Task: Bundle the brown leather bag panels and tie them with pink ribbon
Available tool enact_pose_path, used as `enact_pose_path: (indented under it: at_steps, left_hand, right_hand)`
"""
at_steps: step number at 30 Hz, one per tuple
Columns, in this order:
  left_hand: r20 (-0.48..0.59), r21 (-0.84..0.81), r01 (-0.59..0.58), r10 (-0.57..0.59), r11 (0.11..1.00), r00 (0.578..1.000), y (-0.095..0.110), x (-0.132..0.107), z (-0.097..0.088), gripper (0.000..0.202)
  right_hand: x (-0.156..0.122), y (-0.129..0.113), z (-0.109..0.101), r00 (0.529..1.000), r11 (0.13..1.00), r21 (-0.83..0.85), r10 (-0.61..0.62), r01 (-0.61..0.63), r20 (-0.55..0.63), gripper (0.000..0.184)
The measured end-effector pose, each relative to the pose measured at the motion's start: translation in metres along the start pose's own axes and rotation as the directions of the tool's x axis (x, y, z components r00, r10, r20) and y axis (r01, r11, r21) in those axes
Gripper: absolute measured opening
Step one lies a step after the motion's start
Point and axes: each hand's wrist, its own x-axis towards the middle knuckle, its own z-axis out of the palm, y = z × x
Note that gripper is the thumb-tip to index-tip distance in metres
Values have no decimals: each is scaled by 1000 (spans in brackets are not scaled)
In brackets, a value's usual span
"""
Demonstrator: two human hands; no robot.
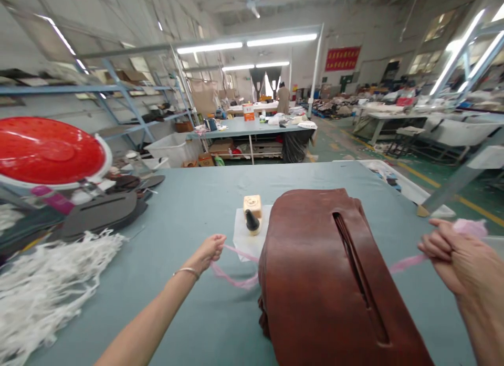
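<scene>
A thick stack of brown leather pieces [311, 271], each with a long slot, lies on the blue-covered table [189, 198]. To its left, my left hand [210, 250] is closed on a pink strip [236, 282] that loops out from under the stack's left side. On the other side, my right hand [449, 250] pinches the strip's other end, with a crumpled pink bit sticking out behind the fingers. Between the hands, the strip is hidden by the leather. Just behind the stack stands a small bottle with a black nozzle [252, 219], in front of a cream-coloured block [252, 202].
White shredded strips [51, 292] heap at the left edge. Dark flat cut pieces [102, 213] and a large red round basin [51, 150] are beyond them. A slanted metal post [457, 182] stands at the right edge. A person [282, 99] is at a far table.
</scene>
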Motion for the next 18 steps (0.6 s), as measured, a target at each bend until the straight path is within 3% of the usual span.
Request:
enact_pose_path:
  at_steps: [5,8,11,12,15,18]
  left_hand:
    - [39,-36,-24,25,999,999,21,-16,-25,42]
    - [52,-51,-41,43,998,998,48,-21,-37,34]
    - [46,-71,-80,84,994,995,93,-35,-40,26]
    - [53,-75,-115,119,990,991,112,-44,-38,23]
    - [253,21,-321,305,947,918,175,-87,-14,19]
    - [465,104,-524,425,845,777,230,-139,36,20]
  right_hand:
    - [-30,-39,71,1000,1000,-12,11,-11,13,23]
    - [-42,-49,91,998,992,-126,-8,16,63,29]
    - [-48,-55,100,988,933,-356,0,55,155,37]
    - [-49,-55,103,981,894,-442,8,79,193,40]
    - [-47,-53,114,946,754,-631,37,184,321,46]
    - [-42,-48,128,899,635,-714,67,295,432,46]
